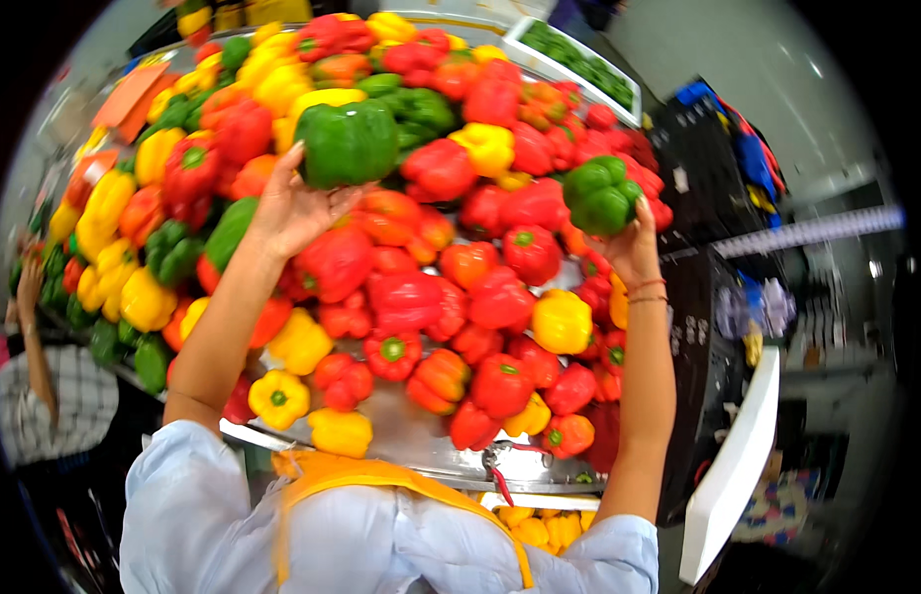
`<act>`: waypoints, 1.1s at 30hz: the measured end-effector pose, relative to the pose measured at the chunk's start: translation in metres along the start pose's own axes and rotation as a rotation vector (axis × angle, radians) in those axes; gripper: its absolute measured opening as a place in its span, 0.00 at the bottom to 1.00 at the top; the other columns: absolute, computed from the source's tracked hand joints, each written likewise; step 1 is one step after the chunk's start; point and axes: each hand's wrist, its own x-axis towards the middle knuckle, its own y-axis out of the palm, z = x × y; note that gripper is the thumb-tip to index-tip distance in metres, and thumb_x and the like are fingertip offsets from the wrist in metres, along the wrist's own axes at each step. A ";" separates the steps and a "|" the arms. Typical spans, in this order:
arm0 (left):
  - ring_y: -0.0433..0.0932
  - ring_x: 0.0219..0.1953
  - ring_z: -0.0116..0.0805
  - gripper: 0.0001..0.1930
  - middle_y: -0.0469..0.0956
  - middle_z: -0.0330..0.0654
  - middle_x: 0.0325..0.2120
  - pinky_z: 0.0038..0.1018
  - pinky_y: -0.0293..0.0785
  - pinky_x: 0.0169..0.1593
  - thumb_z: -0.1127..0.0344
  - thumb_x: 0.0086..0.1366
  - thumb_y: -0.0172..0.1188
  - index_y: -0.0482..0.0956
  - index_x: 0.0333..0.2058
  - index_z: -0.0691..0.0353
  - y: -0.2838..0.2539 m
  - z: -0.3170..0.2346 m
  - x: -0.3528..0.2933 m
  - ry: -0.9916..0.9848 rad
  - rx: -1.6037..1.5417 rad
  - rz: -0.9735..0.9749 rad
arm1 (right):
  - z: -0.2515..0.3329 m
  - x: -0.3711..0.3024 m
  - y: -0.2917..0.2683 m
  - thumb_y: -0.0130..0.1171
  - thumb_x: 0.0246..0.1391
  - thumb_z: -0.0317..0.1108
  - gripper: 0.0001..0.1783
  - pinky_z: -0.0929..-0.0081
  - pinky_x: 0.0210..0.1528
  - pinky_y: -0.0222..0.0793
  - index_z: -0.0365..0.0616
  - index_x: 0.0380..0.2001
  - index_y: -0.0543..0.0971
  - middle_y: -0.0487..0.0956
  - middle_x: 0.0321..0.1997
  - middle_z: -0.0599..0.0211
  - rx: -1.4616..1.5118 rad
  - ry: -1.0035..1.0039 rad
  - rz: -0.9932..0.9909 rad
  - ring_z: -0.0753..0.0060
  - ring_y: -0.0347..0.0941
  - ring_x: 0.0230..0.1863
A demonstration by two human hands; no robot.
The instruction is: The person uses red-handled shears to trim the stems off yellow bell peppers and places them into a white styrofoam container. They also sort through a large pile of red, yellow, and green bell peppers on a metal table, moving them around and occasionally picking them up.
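A large green bell pepper (348,146) rests in my left hand (300,210), the fingers curled under and beside it. On the right, my right hand (629,244) grips a smaller green bell pepper (597,195), its lobed end showing. Both are held above a broad heap of red, orange, yellow and green peppers on a metal table (406,436). Beneath my hands lie mostly red bell peppers (406,300). Several yellow bell peppers (279,399) sit near the front edge. Red-handled snips (501,478) lie at that edge.
A white crate of green peppers (576,67) stands at the far right corner. Black crates (703,158) and an upright white panel (735,465) line the right side. Below the edge is a box of yellow peppers (540,530). A co-worker's arm (33,317) reaches in at left.
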 end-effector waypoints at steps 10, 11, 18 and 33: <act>0.62 0.54 0.48 0.29 0.62 0.50 0.51 0.38 0.67 0.53 0.51 0.57 0.54 0.61 0.52 0.61 -0.048 -0.090 -0.183 0.485 -0.042 -0.072 | -0.065 0.024 0.198 0.42 0.50 0.61 0.35 0.61 0.50 0.63 0.51 0.56 0.60 0.63 0.58 0.65 -0.081 0.230 0.359 0.63 0.61 0.56; 0.58 0.56 0.50 0.31 0.58 0.50 0.54 0.40 0.62 0.56 0.51 0.56 0.55 0.59 0.54 0.60 -0.063 -0.101 -0.202 0.524 -0.042 -0.162 | -0.071 0.034 0.210 0.42 0.50 0.61 0.35 0.59 0.53 0.59 0.52 0.56 0.60 0.63 0.58 0.64 -0.019 0.313 0.391 0.62 0.59 0.58; 0.67 0.49 0.34 0.23 0.66 0.39 0.50 0.35 0.66 0.51 0.54 0.59 0.52 0.62 0.52 0.53 -0.092 -0.140 -0.254 0.664 0.263 -0.429 | -0.118 0.079 0.322 0.45 0.47 0.64 0.36 0.61 0.43 0.67 0.51 0.52 0.65 0.68 0.53 0.65 -0.034 0.324 0.528 0.64 0.66 0.49; 0.69 0.45 0.32 0.31 0.66 0.45 0.45 0.28 0.68 0.46 0.59 0.52 0.62 0.59 0.51 0.64 -0.116 -0.184 -0.186 0.797 0.958 -0.571 | -0.169 0.127 0.381 0.38 0.50 0.65 0.34 0.74 0.26 0.70 0.47 0.45 0.70 0.75 0.35 0.59 0.008 0.573 0.523 0.65 0.72 0.27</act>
